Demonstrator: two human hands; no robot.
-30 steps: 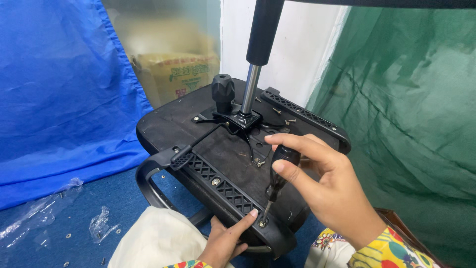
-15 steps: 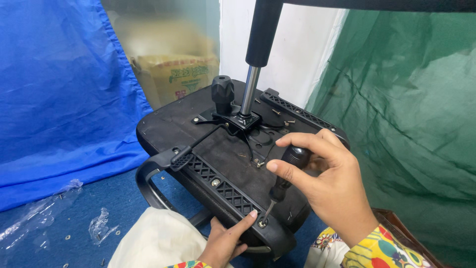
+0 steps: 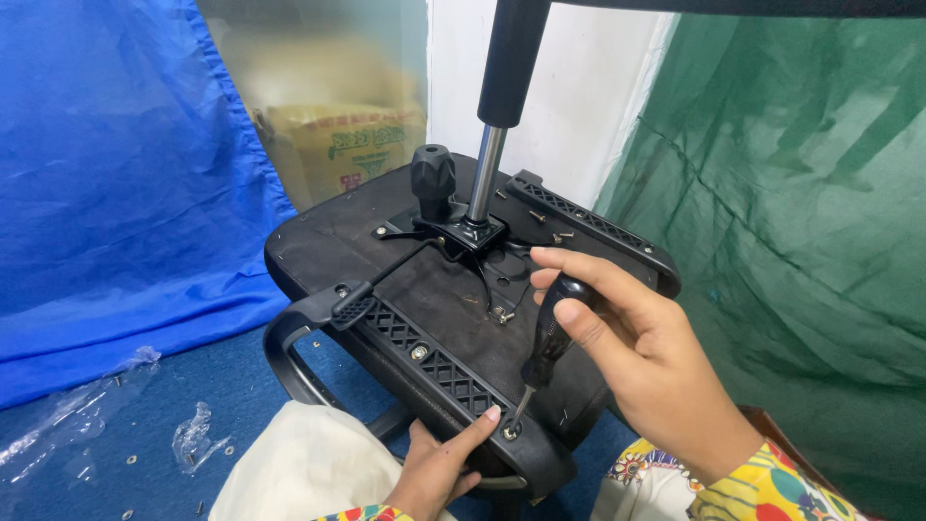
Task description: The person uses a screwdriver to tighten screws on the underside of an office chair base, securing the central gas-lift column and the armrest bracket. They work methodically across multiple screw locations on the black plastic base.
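Observation:
An upturned black office chair seat lies in front of me, with its gas lift column sticking up from the metal mechanism plate. My right hand grips a black-handled screwdriver; its tip sits on a screw in the near armrest bracket. My left hand rests on the bracket's near edge, its index finger touching beside that screw. A black round knob stands next to the column.
A blue sheet hangs at the left and a green sheet at the right. A blurred cardboard box stands behind the seat. Clear plastic wrappers and small loose screws lie on the blue floor at the left.
My right hand has turned on the screwdriver handle, fingers shifting around it. The tip stays on the same screw and the left hand has not moved.

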